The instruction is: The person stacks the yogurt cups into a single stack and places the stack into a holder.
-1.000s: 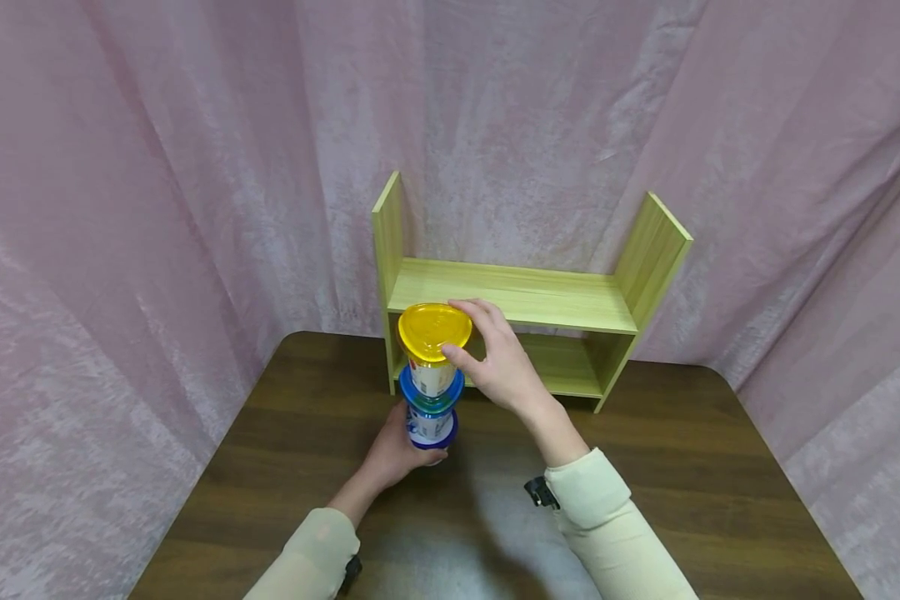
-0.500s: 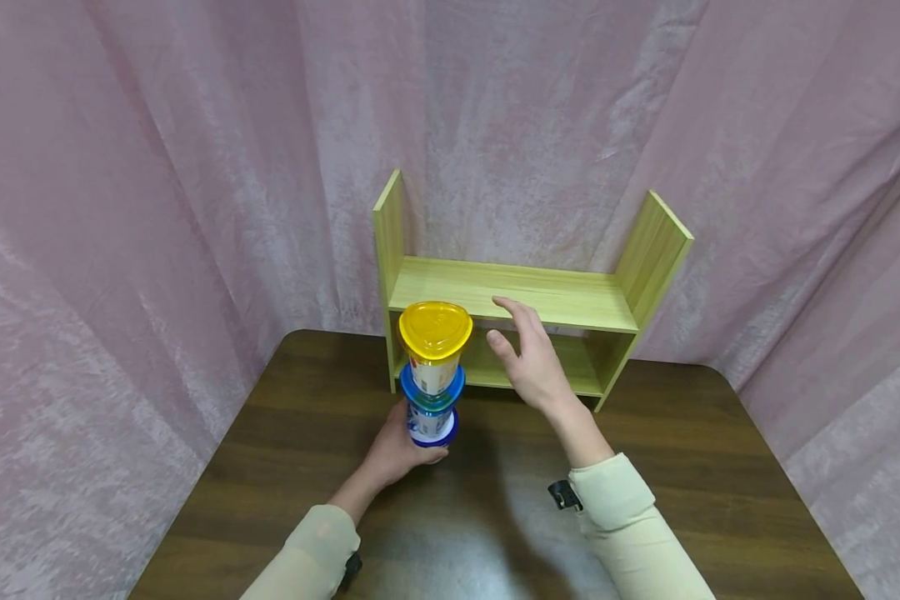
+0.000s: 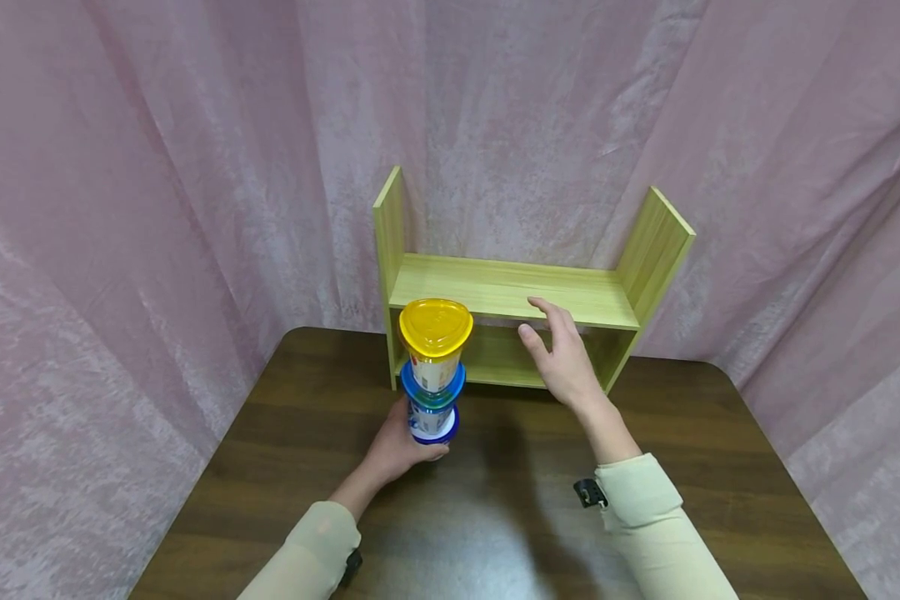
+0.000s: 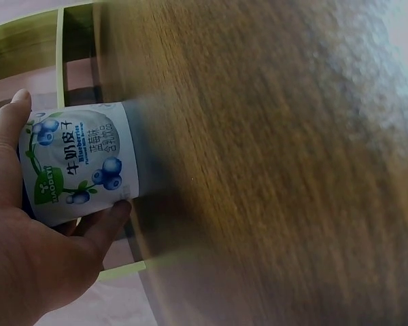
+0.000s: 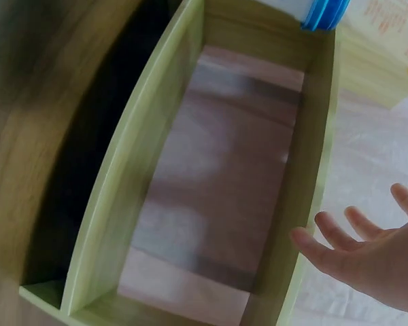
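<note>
Three milk-drink cups stand in an upright stack at the left front of the wooden shelf. On top is a cup with a yellow lid (image 3: 435, 329); under it, a cup with a blue lid (image 3: 456, 385). The bottom cup (image 4: 75, 163) has a white blueberry label and sits on the table, mostly hidden in the head view. My left hand (image 3: 396, 446) grips this bottom cup, thumb on one side and fingers around the other. My right hand (image 3: 566, 367) hovers before the shelf, right of the stack, fingers spread, holding nothing.
The two-level wooden shelf (image 3: 510, 287) stands at the back of the dark wooden table (image 3: 682, 467), its side panels rising at both ends. Pink curtains (image 3: 195, 167) hang behind and on both sides.
My right hand has let go of the yellow lid on the top cup and moved away to the right. The left hand and the stack have stayed in place.
</note>
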`<state>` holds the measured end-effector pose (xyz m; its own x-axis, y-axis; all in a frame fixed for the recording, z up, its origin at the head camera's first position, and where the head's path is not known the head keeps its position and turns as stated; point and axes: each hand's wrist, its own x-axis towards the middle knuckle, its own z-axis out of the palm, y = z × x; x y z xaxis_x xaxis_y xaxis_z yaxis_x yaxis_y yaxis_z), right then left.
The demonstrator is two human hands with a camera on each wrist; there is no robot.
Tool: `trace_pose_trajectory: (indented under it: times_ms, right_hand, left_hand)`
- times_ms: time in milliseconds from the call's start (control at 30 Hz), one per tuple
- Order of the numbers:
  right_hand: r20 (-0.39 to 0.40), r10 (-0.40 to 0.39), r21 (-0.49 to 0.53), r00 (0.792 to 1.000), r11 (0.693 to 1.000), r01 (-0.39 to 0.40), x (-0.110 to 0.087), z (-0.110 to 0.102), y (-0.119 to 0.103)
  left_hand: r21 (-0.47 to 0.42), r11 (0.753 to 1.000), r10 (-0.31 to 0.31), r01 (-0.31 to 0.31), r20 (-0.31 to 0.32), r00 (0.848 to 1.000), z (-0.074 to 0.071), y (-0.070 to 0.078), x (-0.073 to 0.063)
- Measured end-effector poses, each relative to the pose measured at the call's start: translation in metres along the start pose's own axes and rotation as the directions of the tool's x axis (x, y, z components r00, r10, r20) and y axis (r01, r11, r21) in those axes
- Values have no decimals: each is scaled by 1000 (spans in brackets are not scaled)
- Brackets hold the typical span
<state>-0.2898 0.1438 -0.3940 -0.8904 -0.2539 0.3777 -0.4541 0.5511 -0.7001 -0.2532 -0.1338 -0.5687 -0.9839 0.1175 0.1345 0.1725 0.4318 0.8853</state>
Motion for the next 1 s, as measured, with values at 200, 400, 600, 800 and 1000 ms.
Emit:
trace_pose_trajectory:
  times_ms: [200,400,600,800,1000]
  right_hand:
    - [-6,50,-23,999,998,-50,-3,-8,14]
    - [-37,86,-35,996,996,-87,-3,-21,28]
    - [-60,106,-54,993,993,-109,-4,-34,35]
    - [-61,127,-71,990,989,-131,-8,-43,41]
    - [-81,142,-81,987,986,-148,-12,-53,46]
  left_hand:
    - [11,1000,-5,5,-7,1000,1,1,-1]
    - [1,1000,-6,6,1,1000,1,3,-1]
    - [-5,1000,-9,9,3,1000,0,4,-2]
    - [-1,1000,-16,16,5,1000,-1,4,-2]
    - [-11,1000,-9,9,7,1000,-1,6,-3]
